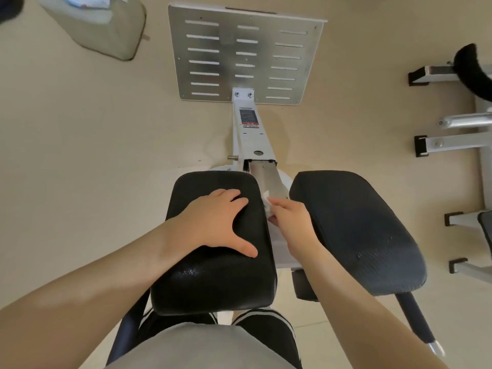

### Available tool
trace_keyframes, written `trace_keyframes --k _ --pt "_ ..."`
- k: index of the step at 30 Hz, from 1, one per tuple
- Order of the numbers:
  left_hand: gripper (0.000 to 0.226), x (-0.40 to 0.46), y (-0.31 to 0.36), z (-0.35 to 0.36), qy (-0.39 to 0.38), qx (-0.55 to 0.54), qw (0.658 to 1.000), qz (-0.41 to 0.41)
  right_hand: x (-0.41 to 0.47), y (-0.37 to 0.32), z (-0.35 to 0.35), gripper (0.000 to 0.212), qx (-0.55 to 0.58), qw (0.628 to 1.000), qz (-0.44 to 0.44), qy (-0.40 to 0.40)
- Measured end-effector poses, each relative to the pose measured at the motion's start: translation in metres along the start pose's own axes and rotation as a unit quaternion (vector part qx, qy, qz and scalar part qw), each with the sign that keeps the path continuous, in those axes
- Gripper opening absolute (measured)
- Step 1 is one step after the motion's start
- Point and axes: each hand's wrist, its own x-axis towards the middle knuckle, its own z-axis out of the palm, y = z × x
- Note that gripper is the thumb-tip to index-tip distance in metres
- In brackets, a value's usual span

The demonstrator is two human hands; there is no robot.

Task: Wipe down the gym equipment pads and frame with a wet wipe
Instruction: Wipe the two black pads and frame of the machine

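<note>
Two black pads sit side by side below me: the left pad [213, 278] and the right pad [356, 230]. Between them runs the white metal frame [253, 134], which leads up to a slotted metal footplate [245, 57]. My left hand [213, 222] lies flat on the left pad, fingers spread. My right hand [290, 222] is in the gap between the pads, gripping a crumpled white wet wipe [267, 206] and pressing it against the inner edge of the left pad and the frame. Most of the wipe is hidden by my fingers.
A pale plastic bin [106, 27] stands on the beige floor at the upper left. Grey frame legs of another machine [452, 142] line the right edge. A black handle bar [415, 320] slants down from the right pad. My dark shoes [263, 323] show below the pads.
</note>
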Motion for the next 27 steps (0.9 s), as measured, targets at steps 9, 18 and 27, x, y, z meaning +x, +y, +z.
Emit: trace_keyframes --k 9,18,27 --pt "0.105 -0.001 0.004 -0.001 0.016 0.004 1.0 -0.006 -0.043 0.023 0.005 0.034 0.059 0.996 -0.023 -0.067" --pt "0.101 -0.016 0.012 0.007 0.062 0.0 0.997 -0.038 -0.054 0.049 -0.001 0.027 -0.023 0.992 -0.122 0.024" --pt "0.068 -0.043 0.036 0.039 0.214 -0.03 0.972 -0.095 -0.073 0.074 0.003 0.032 -0.044 0.982 -0.177 0.048"
